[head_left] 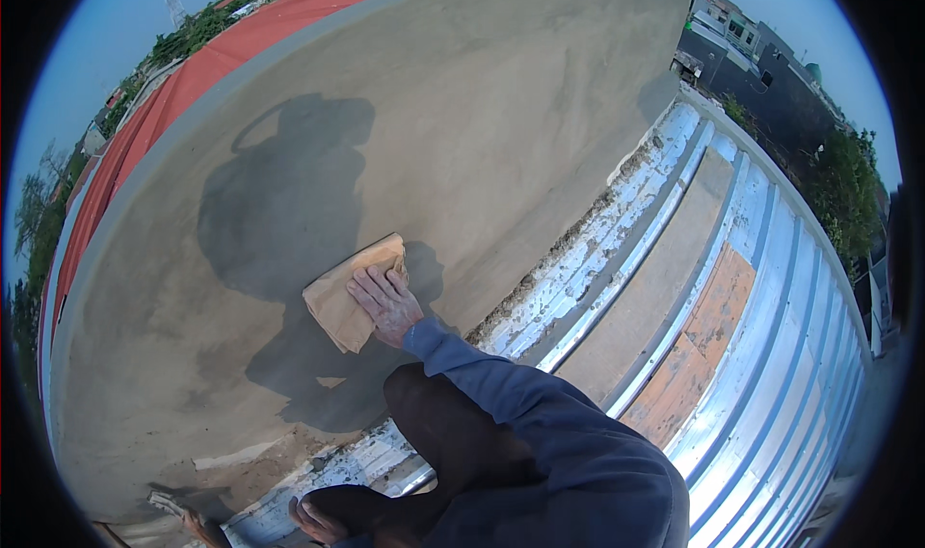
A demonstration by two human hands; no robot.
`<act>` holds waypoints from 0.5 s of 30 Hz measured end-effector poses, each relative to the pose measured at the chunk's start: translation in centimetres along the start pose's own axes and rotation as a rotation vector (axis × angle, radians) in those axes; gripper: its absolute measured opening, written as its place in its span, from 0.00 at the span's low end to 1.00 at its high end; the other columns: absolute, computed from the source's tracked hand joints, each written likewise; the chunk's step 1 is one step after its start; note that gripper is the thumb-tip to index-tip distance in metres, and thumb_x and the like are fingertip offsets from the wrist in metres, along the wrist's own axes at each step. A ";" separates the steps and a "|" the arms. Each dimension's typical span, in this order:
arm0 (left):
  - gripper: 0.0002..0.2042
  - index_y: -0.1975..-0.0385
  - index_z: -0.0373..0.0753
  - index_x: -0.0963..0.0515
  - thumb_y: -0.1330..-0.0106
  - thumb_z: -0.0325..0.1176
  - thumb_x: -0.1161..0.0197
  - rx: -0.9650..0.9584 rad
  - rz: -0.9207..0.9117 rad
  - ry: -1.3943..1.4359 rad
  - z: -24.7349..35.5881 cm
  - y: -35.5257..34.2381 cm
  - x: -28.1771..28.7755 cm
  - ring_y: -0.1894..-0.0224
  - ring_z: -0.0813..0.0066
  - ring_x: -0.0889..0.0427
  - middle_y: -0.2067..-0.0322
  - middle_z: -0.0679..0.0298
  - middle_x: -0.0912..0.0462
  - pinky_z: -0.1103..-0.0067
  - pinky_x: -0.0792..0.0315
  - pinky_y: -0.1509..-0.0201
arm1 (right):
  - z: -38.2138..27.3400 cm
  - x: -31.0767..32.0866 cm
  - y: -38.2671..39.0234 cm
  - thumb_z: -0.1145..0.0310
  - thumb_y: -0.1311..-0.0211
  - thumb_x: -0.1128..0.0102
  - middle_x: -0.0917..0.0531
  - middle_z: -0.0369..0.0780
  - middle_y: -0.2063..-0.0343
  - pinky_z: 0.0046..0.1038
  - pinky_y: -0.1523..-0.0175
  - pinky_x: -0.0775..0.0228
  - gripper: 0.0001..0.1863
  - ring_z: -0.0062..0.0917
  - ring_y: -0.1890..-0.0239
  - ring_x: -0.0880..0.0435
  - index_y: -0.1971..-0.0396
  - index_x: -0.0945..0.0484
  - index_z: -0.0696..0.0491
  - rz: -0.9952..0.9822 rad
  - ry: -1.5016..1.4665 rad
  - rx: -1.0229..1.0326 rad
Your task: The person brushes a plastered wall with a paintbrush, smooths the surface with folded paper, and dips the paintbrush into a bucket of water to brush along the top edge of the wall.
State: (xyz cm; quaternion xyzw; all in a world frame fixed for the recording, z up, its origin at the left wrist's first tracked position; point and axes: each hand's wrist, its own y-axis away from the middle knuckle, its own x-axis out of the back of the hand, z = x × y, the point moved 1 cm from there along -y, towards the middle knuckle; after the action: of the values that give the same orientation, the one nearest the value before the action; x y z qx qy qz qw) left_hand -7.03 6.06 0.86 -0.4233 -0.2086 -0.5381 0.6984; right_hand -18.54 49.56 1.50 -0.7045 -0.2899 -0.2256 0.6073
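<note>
My right hand (385, 302), reaching out of a blue sleeve, presses a folded piece of brown paper (345, 298) against a grey-brown plastered wall (501, 115). The fingers lie over the right part of the paper, and the thumb is not clearly visible. Creases and a folded edge show on the paper, which covers the wall behind it. My left hand is out of sight. Around the paper, my shadow (279, 201) falls across the smooth plaster.
Below the wall runs a ribbed metal roof (771, 317) with mortar crumbs along the joint. Boards, one grey (646, 288) and one orange-brown (699, 341), lie on it. My bent knee (434, 404) is close to the wall. A red roof (260, 42) lies beyond the wall's top edge.
</note>
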 end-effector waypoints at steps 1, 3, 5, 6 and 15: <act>0.24 0.61 0.26 0.28 0.32 0.45 0.60 -0.008 -0.007 0.041 -0.3 0.3 0.1 0.47 0.52 0.33 0.49 0.46 0.33 0.66 0.41 0.42 | 1.5 0.6 0.1 0.65 0.53 0.45 0.49 0.46 0.35 0.40 0.31 0.69 0.41 0.38 0.32 0.54 0.37 0.49 0.56 0.021 -0.093 -0.188; 0.24 0.61 0.26 0.28 0.32 0.45 0.60 0.009 -0.025 0.003 -1.3 0.2 0.6 0.47 0.53 0.33 0.49 0.46 0.33 0.66 0.41 0.42 | 5.0 2.3 -2.6 0.65 0.51 0.46 0.52 0.49 0.35 0.42 0.32 0.69 0.41 0.42 0.32 0.56 0.36 0.52 0.58 0.164 -0.176 -0.493; 0.23 0.62 0.26 0.28 0.32 0.45 0.60 0.024 -0.050 -0.039 -2.4 0.3 0.9 0.47 0.53 0.33 0.49 0.46 0.33 0.66 0.41 0.42 | 6.3 6.0 -8.1 0.66 0.52 0.46 0.54 0.51 0.35 0.43 0.32 0.69 0.42 0.43 0.32 0.58 0.37 0.54 0.60 0.371 -0.146 -0.580; 0.21 0.63 0.29 0.27 0.31 0.43 0.60 -0.107 -0.004 -0.057 -2.6 0.3 0.7 0.50 0.51 0.31 0.51 0.46 0.32 0.64 0.38 0.46 | 5.6 7.8 -10.6 0.67 0.52 0.46 0.54 0.51 0.35 0.43 0.32 0.69 0.42 0.43 0.32 0.59 0.37 0.54 0.61 0.458 -0.124 -0.553; 0.24 0.57 0.25 0.31 0.31 0.45 0.61 -0.020 -0.042 0.019 0.6 -0.2 0.1 0.48 0.53 0.33 0.49 0.47 0.33 0.67 0.41 0.42 | 3.8 2.2 -0.8 0.62 0.55 0.43 0.52 0.48 0.35 0.42 0.32 0.67 0.42 0.41 0.31 0.58 0.37 0.49 0.55 0.029 -0.021 -0.215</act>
State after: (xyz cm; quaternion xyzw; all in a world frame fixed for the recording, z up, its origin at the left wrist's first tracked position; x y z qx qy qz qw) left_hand -7.11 6.45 1.34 -0.4206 -0.2056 -0.5587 0.6846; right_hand -17.60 53.63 2.93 -0.7720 -0.2601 -0.2390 0.5285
